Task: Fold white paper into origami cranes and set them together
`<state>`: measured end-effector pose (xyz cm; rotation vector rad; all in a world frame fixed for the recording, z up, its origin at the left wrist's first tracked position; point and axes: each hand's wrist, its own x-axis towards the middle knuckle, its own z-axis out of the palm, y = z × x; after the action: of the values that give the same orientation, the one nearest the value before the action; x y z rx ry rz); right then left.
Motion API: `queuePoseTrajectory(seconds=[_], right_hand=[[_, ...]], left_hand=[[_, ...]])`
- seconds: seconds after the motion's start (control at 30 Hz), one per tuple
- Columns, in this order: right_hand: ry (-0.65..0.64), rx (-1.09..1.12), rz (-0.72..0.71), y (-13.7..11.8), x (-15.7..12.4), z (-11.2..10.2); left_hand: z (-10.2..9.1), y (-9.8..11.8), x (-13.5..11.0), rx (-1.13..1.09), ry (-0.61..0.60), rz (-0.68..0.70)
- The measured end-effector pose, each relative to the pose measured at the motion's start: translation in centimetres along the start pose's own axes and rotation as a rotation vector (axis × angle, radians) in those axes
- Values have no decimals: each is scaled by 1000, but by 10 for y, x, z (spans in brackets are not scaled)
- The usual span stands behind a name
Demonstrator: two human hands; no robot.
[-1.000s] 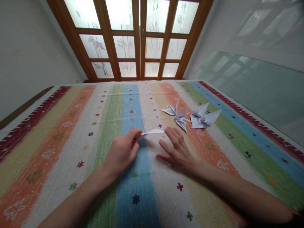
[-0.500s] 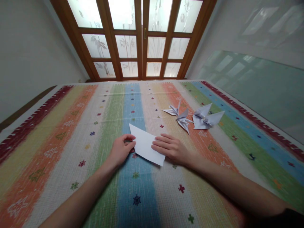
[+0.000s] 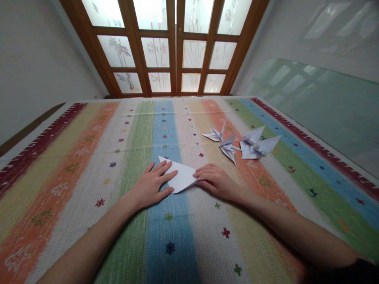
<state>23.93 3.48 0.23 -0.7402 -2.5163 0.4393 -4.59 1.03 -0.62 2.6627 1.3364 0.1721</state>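
A folded sheet of white paper (image 3: 182, 176) lies on the striped tablecloth in front of me, its pointed corner toward the far left. My left hand (image 3: 154, 182) rests on the paper's left part with fingers spread and flat. At the paper's right end, my right hand (image 3: 214, 180) pinches the edge between thumb and fingers. That edge looks slightly lifted off the cloth. The right fingertips partly hide the corner they hold.
Several folded paper cranes (image 3: 227, 146) sit close together at the right, beyond my right hand. The striped tablecloth (image 3: 168, 260) covers the table. Wooden doors with frosted panes (image 3: 158, 52) stand behind, and a glass board (image 3: 319, 102) leans at the right.
My left hand has gone from pinching the paper's left edge to lying spread on it. My right hand now grips the right edge, and the paper's near part has folded or shifted.
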Motion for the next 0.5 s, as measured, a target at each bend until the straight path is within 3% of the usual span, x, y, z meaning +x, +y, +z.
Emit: queuePoseTrajectory(seconds=[0.23,0.5], right_hand=[[-30,-98,354,-15,21,1],[-93,-287,474,-18,25,8]], left_hand=[[-6,3,-1,-15,-32,7],[-5,5,-2,-34,-24,-15]])
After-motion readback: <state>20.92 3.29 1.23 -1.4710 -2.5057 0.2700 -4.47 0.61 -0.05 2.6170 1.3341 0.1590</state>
